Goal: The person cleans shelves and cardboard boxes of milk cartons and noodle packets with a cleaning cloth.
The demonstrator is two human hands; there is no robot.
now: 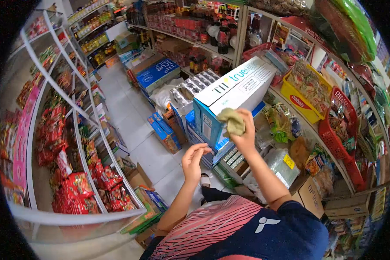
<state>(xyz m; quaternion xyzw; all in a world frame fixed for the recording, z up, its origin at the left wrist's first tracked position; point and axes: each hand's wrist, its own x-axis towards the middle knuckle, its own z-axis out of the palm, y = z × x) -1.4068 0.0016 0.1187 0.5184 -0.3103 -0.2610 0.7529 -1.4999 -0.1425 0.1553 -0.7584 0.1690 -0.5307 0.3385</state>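
A crumpled olive-green cloth point(232, 122) is in my right hand point(243, 138), its fingers wrapped round it. The cloth is at the near top corner of a white and blue milk carton box point(234, 86), which rests on top of other boxes. My left hand point(195, 159) is lower and to the left, beside the box's near side. Its fingers are slightly curled and apart, with nothing in them.
Shelves of red snack packets point(76, 190) run along the left. A blue milk box point(158, 71) and an orange-blue box point(164, 132) stand by the tiled aisle point(125, 117). On the right, shelves hold a yellow basket point(301, 102) and a red basket point(336, 130).
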